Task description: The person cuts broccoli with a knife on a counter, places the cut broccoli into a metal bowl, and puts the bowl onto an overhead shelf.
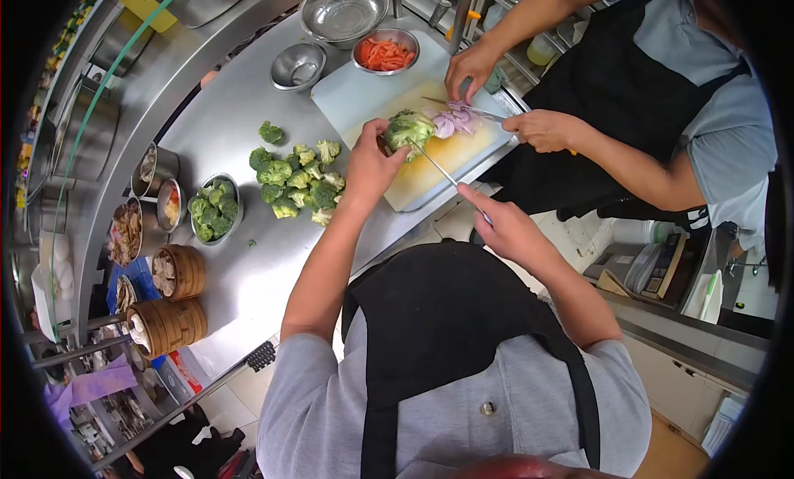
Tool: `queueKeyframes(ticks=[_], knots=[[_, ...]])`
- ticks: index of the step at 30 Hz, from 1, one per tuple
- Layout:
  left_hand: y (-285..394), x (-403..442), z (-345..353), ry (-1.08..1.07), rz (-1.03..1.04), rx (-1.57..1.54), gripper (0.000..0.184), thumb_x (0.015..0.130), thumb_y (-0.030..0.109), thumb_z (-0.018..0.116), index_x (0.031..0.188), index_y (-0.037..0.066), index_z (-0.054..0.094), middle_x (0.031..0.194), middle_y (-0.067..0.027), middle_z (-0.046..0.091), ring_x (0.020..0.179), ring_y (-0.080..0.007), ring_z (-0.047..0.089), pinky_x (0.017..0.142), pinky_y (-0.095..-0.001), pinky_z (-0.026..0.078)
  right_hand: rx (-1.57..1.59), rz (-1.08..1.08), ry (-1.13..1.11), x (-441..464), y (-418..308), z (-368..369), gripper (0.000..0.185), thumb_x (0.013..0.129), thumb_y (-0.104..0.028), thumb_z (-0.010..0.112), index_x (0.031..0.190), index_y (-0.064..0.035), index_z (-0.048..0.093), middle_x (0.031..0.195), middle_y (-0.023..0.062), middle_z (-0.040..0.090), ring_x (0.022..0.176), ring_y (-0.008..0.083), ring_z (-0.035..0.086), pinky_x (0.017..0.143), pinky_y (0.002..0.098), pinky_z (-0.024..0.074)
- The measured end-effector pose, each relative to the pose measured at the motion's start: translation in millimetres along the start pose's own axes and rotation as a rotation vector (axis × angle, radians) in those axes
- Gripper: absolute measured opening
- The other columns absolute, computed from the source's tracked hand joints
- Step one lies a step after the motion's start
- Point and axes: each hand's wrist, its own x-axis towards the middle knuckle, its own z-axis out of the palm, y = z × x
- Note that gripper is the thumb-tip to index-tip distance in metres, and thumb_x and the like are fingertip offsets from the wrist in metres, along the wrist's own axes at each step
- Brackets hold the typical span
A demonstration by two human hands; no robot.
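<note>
My left hand (pixel 376 160) grips a head of broccoli (pixel 409 130) above the cutting board (pixel 341 96). In my right hand (pixel 504 222) is a knife (pixel 438 166), its handle wrapped by my fingers and its blade reaching up to the broccoli's underside. Cut broccoli florets (pixel 298 181) lie in a pile on the steel counter, left of my left forearm. Sliced purple onion (pixel 452 121) rests on the board just beyond the broccoli, beside a co-worker's hand.
Across the board, a co-worker holds another knife (pixel 475 108) over the onion. A bowl of sliced red vegetable (pixel 385 52) and metal bowls (pixel 298 66) stand behind. Farther left are a bowl of florets (pixel 217 208) and bamboo steamers (pixel 168 326).
</note>
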Motion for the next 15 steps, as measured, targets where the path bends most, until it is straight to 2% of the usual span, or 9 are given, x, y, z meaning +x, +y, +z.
queueKeyframes(ticks=[3,5,6,8,9,11,12,14,15], knots=[[1,-3,5,0.010,0.045,0.117,0.054,0.085,0.022,0.089,0.126,0.003,0.060,0.104,-0.0169,0.070,0.086,-0.0284,0.069,0.080,-0.0406,0.057,-0.018,-0.017,0.007,13,4,4,0.061,0.101,-0.009,0.055,0.161,-0.0136,0.047,0.083,0.0275,0.067,0.075,0.0461,0.067,0.073,0.0539,0.0532],[-6,-3,11,0.070,0.186,0.180,0.054,0.084,0.019,0.091,0.124,0.001,0.060,0.086,-0.0099,0.068,0.072,-0.0188,0.064,0.069,-0.0349,0.056,0.014,-0.033,0.055,16,5,7,0.060,0.102,-0.010,0.054,0.161,-0.0138,0.047,0.085,0.0282,0.067,0.075,0.0472,0.065,0.073,0.0530,0.0532],[-8,-2,13,0.069,0.190,0.177,0.054,0.084,0.019,0.091,0.124,0.001,0.060,0.086,-0.0099,0.068,0.072,-0.0188,0.064,0.069,-0.0349,0.056,0.012,-0.032,0.059,19,7,9,0.060,0.102,-0.010,0.054,0.161,-0.0138,0.047,0.085,0.0282,0.067,0.075,0.0472,0.065,0.073,0.0530,0.0532],[-13,-1,16,0.093,0.196,0.165,0.051,0.085,0.020,0.091,0.121,0.001,0.061,0.086,-0.0095,0.068,0.072,-0.0194,0.064,0.069,-0.0351,0.056,0.036,-0.080,0.093,23,12,14,0.061,0.103,-0.010,0.054,0.163,-0.0140,0.045,0.078,0.0233,0.065,0.071,0.0388,0.067,0.071,0.0484,0.0533],[-11,0,15,0.091,0.199,0.163,0.051,0.085,0.020,0.091,0.121,0.001,0.061,0.086,-0.0095,0.068,0.072,-0.0194,0.064,0.069,-0.0351,0.056,0.035,-0.077,0.097,25,7,11,0.061,0.103,-0.010,0.054,0.163,-0.0140,0.045,0.078,0.0233,0.065,0.071,0.0388,0.067,0.071,0.0484,0.0533],[-2,1,8,-0.001,0.047,0.102,0.053,0.085,0.021,0.089,0.124,0.000,0.061,0.103,-0.0188,0.068,0.083,-0.0319,0.066,0.079,-0.0436,0.056,0.253,0.160,-0.031,32,-9,-1,0.062,0.103,-0.009,0.053,0.164,-0.0163,0.045,0.072,0.0144,0.061,0.059,0.0248,0.064,0.062,0.0414,0.0529],[-4,1,8,0.000,0.051,0.102,0.053,0.085,0.021,0.089,0.124,0.000,0.061,0.103,-0.0188,0.068,0.083,-0.0319,0.066,0.079,-0.0436,0.056,0.253,0.158,-0.028,37,-16,-6,0.062,0.103,-0.009,0.053,0.164,-0.0163,0.045,0.072,0.0144,0.061,0.059,0.0248,0.064,0.062,0.0414,0.0529],[-14,1,10,0.022,0.105,0.106,0.051,0.086,0.021,0.087,0.124,0.000,0.061,0.103,-0.0193,0.068,0.085,-0.0325,0.068,0.080,-0.0437,0.057,0.351,0.320,-0.125,46,-26,-12,0.063,0.104,-0.009,0.052,0.165,-0.0188,0.045,0.068,0.0073,0.057,0.050,0.0149,0.056,0.052,0.0359,0.0502],[-17,1,11,0.020,0.108,0.106,0.051,0.086,0.021,0.087,0.124,0.000,0.061,0.103,-0.0193,0.068,0.085,-0.0325,0.068,0.080,-0.0437,0.057,0.353,0.320,-0.120,54,-27,-10,0.063,0.104,-0.009,0.052,0.165,-0.0188,0.045,0.068,0.0073,0.057,0.050,0.0149,0.056,0.052,0.0359,0.0502]])
